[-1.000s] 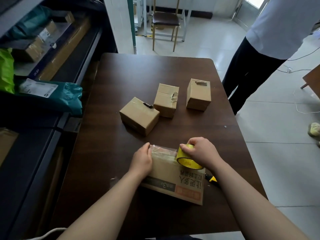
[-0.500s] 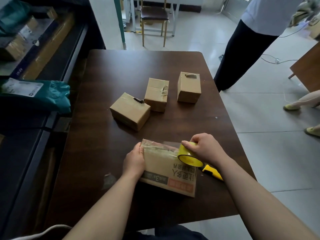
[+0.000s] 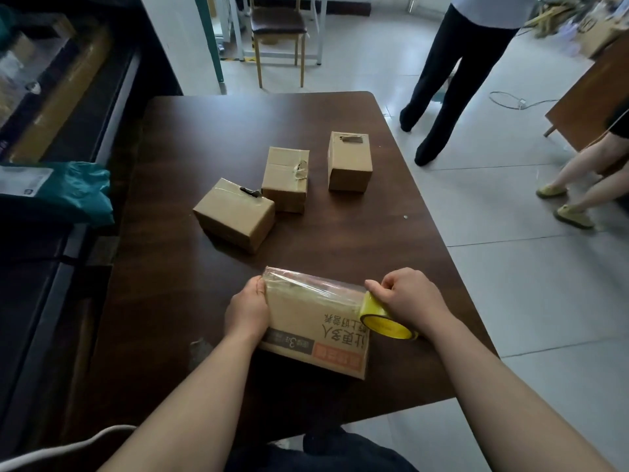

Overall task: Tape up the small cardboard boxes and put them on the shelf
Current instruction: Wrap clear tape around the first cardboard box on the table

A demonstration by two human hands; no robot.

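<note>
A printed cardboard box (image 3: 316, 321) lies on the brown table (image 3: 211, 131) in front of me. My left hand (image 3: 247, 310) clamps its left end. My right hand (image 3: 410, 298) grips a yellow-cored tape roll (image 3: 384, 321) at the box's right edge, and a clear strip runs from it along the box's far top edge. Three small plain boxes stand further back: one at the left (image 3: 235, 214), one in the middle (image 3: 286, 178), one at the right (image 3: 349, 161).
A dark shelf unit (image 3: 85, 107) with parcels and a teal mailer bag (image 3: 64, 189) runs along the left. A person (image 3: 459, 69) stands past the table's right side, another person's legs (image 3: 578, 185) show at far right. A chair (image 3: 277, 32) stands behind the table.
My right hand has drawn the tape roll rightwards to the box's right edge, stretching the strip across the top. The yellow knife seen beside the box is now hidden.
</note>
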